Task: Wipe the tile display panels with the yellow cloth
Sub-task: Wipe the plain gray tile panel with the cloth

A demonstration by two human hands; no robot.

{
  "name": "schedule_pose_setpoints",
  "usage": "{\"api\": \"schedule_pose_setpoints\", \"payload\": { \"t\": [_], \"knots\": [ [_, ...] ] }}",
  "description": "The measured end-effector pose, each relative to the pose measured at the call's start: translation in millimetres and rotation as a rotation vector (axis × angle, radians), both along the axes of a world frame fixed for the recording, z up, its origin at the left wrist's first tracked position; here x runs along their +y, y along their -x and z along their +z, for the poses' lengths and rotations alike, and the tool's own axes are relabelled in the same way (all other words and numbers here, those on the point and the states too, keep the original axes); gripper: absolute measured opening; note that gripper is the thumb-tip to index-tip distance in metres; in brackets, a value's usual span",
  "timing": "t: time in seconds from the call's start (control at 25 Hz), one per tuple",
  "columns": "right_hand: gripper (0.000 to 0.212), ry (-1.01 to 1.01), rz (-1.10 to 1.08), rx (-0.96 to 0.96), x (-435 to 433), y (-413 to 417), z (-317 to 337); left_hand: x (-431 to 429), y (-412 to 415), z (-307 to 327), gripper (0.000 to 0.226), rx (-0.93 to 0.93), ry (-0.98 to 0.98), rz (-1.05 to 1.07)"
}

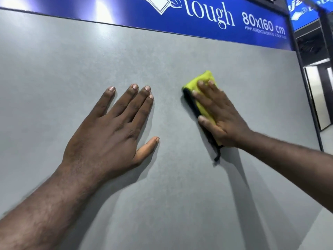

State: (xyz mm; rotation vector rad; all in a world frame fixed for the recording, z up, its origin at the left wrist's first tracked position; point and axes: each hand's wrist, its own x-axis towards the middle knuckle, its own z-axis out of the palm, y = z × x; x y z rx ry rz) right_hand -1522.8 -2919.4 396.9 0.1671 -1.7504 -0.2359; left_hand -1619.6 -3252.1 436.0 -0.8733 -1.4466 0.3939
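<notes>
Forearms reach in from the bottom edge toward a grey tile panel [54,69]. Left hand [115,127] lies flat on it, fingers straight and slightly spread, holding nothing. Right hand [219,120], farther up and to the right, presses a folded yellow cloth [203,82] against the panel with straight fingers; the cloth looks soft and fuzzy, with a dark stitched edge and a hanging loop. Wiping seems underway, but the matte, faintly mottled surface shows no streaks, so the finished area cannot be told. Above runs a glossy blue sign [252,11].
</notes>
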Motion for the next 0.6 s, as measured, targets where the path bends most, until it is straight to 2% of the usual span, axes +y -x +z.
{"api": "schedule_pose_setpoints", "payload": {
  "t": [0.12,0.16,0.2,0.28,0.32,0.36,0.4,0.48,0.52,0.56,0.6],
  "knots": [
    [0.065,0.535,0.048,0.122,-9.7,14.8,38.1,1.3,-0.5,-2.0,0.09,-0.004,-0.006,-0.004],
    [0.066,0.583,0.042,0.13,-24.7,18.6,38.0,1.5,-1.2,-2.9,0.09,0.0,-0.005,-0.001],
    [0.066,0.492,0.027,0.122,-39.4,18.9,29.3,1.1,-1.3,-3.0,0.09,0.003,-0.003,0.002],
    [0.064,0.063,-0.003,0.004,-46.5,14.2,-7.8,-3.4,-1.6,-2.8,0.089,0.004,0.002,-0.003],
    [0.064,-0.077,-0.015,-0.04,-36.6,6.0,-15.4,-7.0,-1.7,-3.1,0.089,0.003,0.007,-0.008],
    [0.064,-0.08,-0.015,-0.052,-27.5,0.3,-9.4,-10.6,-1.1,-3.6,0.088,0.0,0.015,-0.015],
    [0.066,0.054,-0.022,-0.026,-22.6,-0.3,4.7,-13.8,-0.5,-3.8,0.087,-0.007,0.027,-0.025],
    [0.068,0.51,0.024,0.045,-40.1,6.3,43.4,-22.0,0.7,-3.4,0.087,-0.021,0.04,-0.041],
    [0.069,0.593,0.031,0.067,-59.0,12.7,53.6,-27.5,1.4,-3.4,0.087,-0.028,0.04,-0.047],
    [0.068,0.537,0.023,0.07,-81.3,16.8,52.0,-34.2,2.5,-4.1,0.087,-0.036,0.036,-0.057],
    [0.067,0.39,0.026,0.057,-97.7,20.3,39.5,-43.7,4.1,-5.2,0.087,-0.042,0.029,-0.069]
  ]
}}
